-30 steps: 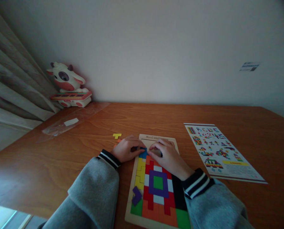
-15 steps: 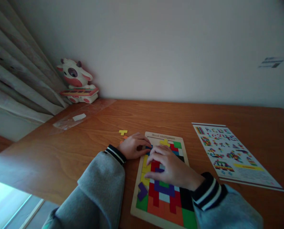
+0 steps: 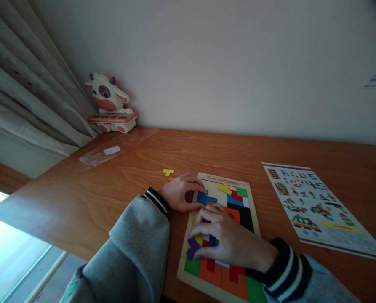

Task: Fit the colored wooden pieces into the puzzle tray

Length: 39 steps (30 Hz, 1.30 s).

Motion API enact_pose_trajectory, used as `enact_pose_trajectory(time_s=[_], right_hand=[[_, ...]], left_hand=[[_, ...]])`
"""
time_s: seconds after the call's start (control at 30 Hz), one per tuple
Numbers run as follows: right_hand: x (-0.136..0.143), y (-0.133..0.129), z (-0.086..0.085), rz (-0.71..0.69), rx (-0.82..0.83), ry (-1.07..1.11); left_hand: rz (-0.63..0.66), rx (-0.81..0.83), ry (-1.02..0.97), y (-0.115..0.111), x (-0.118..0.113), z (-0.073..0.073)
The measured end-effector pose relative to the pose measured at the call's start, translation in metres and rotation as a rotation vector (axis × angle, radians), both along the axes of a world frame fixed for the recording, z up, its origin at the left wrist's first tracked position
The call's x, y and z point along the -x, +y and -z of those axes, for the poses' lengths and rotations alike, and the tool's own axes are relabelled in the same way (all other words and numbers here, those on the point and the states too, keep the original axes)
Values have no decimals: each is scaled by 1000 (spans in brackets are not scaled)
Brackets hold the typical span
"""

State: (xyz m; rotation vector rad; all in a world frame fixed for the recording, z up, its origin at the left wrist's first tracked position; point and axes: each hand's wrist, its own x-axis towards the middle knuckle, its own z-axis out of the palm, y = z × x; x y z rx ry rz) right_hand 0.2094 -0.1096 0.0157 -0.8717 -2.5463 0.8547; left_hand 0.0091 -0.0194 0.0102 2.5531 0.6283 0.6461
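Note:
A wooden puzzle board (image 3: 183,269) lies in front of me, largely covered with coloured block pieces. My right hand (image 3: 224,237) reaches over its left side, thumb and index finger closed about a purple puzzle piece (image 3: 192,248), which looks tilted. Under that hand much of the board's middle is hidden. At the upper left edge rests my left hand (image 3: 184,192), its thumb and fingers apart around a blue piece (image 3: 206,198). I cannot tell how firmly the fingertips touch it. A yellow piece (image 3: 225,189) sits askew near the board's top.
Beyond my left hand lie a yellow T-shaped piece (image 3: 168,172) and a partly hidden orange piece (image 3: 171,179). A printed pattern sheet (image 3: 320,202) is to the right. Clear plastic wrapping (image 3: 96,156) and a cow toy with a keyboard (image 3: 112,105) occupy the far left.
My right hand has come down and nearer to me, and its fingers have closed on the purple piece. The left hand has stayed by the board's upper left. The view has shifted slightly.

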Motion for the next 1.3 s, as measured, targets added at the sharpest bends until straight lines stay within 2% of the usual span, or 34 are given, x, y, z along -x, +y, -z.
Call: enact_pose_trajectory(time_s=[0.2, 0.4, 0.57, 0.77, 1.3], right_hand=[[-3, -6, -8, 2, 51, 34], [-11, -6, -14, -15, 89, 63], [-12, -7, -9, 42, 79, 52], [-7, -10, -4, 180, 62, -5], [0, -6, 6, 251, 1, -12]], left_hand=[[-6, -19, 79, -9, 10, -10], [51, -12, 128, -20, 13, -11], [68, -1, 156, -20, 13, -8], [62, -2, 159, -18, 15, -8], [34, -20, 186, -18, 15, -8]])
